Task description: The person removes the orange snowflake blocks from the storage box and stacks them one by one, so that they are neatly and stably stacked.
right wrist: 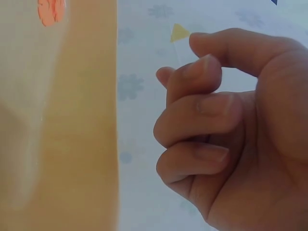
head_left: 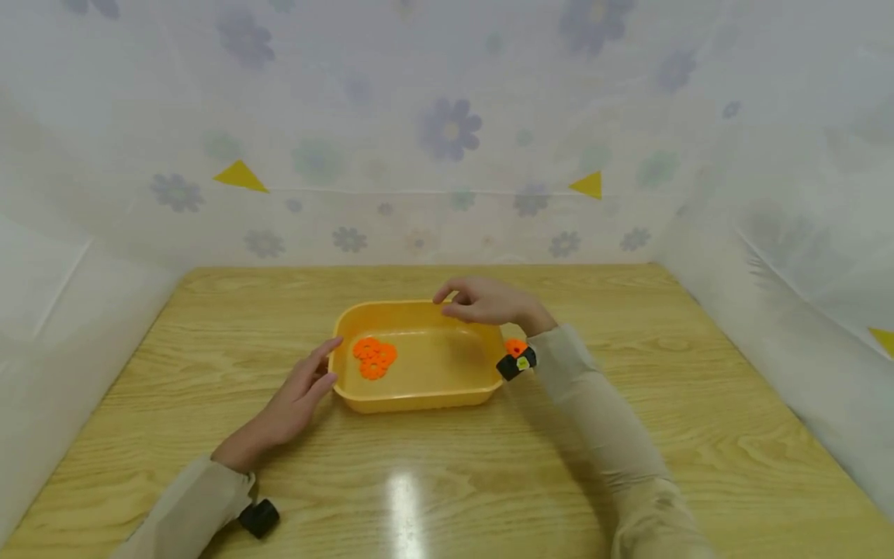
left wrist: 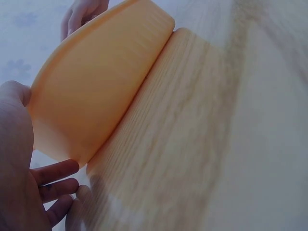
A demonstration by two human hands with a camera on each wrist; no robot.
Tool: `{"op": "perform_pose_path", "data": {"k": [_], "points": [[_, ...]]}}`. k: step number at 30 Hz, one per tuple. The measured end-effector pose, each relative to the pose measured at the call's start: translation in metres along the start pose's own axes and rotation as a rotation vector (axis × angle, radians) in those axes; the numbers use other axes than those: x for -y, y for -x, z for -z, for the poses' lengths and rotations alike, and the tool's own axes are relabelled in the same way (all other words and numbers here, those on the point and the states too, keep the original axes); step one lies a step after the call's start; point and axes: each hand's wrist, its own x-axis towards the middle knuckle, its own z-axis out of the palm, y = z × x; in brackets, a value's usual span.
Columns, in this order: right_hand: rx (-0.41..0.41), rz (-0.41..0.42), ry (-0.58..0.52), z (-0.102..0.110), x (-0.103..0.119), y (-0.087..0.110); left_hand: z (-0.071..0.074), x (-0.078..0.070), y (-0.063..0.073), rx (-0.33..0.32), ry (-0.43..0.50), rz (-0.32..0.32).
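Beige fabric sleeves (head_left: 601,419) lead to a left hand (head_left: 296,400), fingers loosely straight, touching the yellow plastic tray (head_left: 419,403), and an empty, half-curled right hand (head_left: 489,300) above its far rim, orange flower-shaped pieces (head_left: 373,357) already inside, another piece (head_left: 516,345) outside its right end.

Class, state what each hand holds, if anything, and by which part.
The left hand holds the yellow tray by its left end; the right hand, nothing visible.
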Motion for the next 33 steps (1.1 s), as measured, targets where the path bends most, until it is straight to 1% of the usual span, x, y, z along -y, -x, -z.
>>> {"op": "perform_pose_path", "data": {"k": [6,13,16,21,28,33], "points": [[0.024,-0.011,0.005,-0.006,0.006,-0.008,0.000,0.001,0.002,-0.005,0.002,-0.015],[0.053,0.020,-0.036,-0.011,0.009,-0.018,0.000,0.002,0.001,-0.008,0.003,-0.010],[0.052,0.026,-0.032,-0.012,0.010,-0.021,0.000,0.002,0.002,-0.009,0.009,-0.007],[0.047,0.041,-0.006,-0.015,0.010,-0.026,0.000,0.004,0.001,-0.008,0.013,-0.010],[0.056,0.031,-0.001,-0.021,0.007,-0.034,0.000,0.004,0.001,-0.007,0.019,-0.024],[0.062,0.033,0.046,-0.027,0.009,-0.042,0.000,0.003,0.002,-0.005,0.022,-0.027]]}}
